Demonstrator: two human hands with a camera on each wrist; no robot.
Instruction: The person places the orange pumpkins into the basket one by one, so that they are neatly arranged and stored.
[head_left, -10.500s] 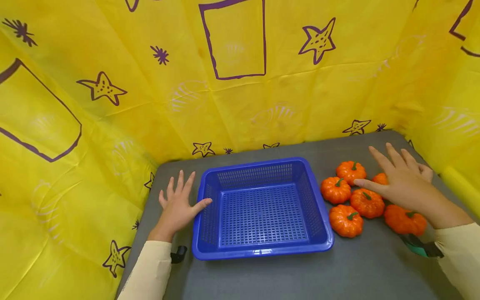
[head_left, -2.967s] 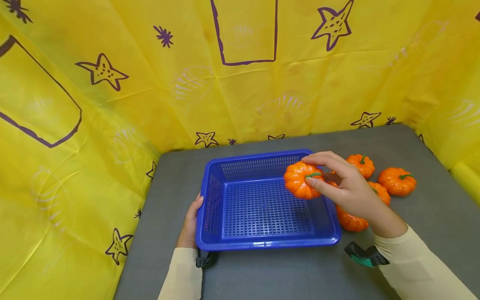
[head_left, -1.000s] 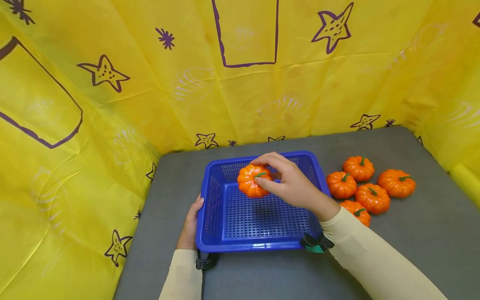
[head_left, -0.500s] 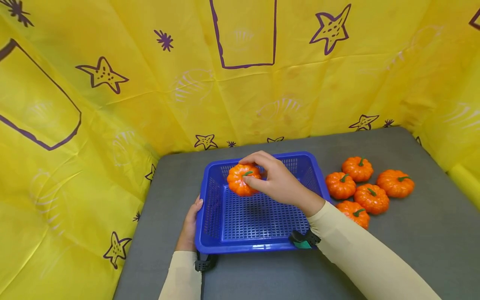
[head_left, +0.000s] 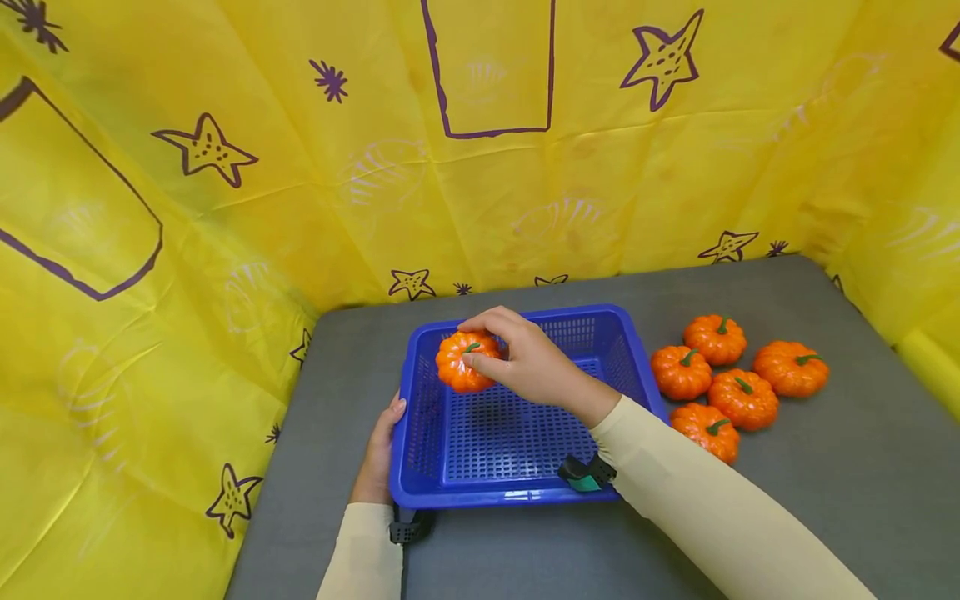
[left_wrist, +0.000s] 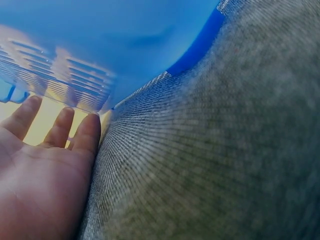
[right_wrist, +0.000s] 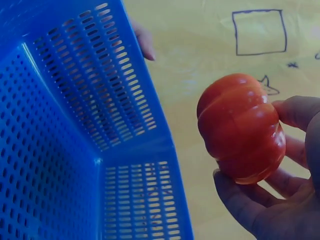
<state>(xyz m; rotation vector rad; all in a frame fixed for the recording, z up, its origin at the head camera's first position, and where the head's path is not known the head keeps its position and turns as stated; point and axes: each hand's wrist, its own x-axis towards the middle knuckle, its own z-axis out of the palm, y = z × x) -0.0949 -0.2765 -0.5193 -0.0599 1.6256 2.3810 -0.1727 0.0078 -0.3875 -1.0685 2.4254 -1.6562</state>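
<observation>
The person's right hand [head_left: 525, 358] is pinching an orange pumpkin [head_left: 452, 364] over the left part of a blue basket [head_left: 525, 498]; the thumb is lying near the green stem [head_left: 472, 347] and the fingers are reaching round the pumpkin's far side. The pumpkin is hanging above the basket's perforated floor [head_left: 517, 450], not touching it. In the right wrist view the grip is showing from the side, with the pumpkin filling the gap between thumb and fingers.

The left hand [head_left: 381, 450] is resting at the outside of the basket's left wall, a fingertip showing at the rim. In the left wrist view its palm is facing the camera and its fingers are stretching out long and nearly straight beneath the slotted wall; how firmly they are pressing, one cannot tell.

To the basket's right, five other pumpkins [head_left: 742, 400] are sitting in a loose group, the nearest just beside the rim and partly hidden by the right sleeve [head_left: 720, 492]. A grey table [head_left: 847, 483] is supporting the basket and the group, and behind the basket a yellow backdrop [head_left: 480, 225] with drawn starfish is hanging.
</observation>
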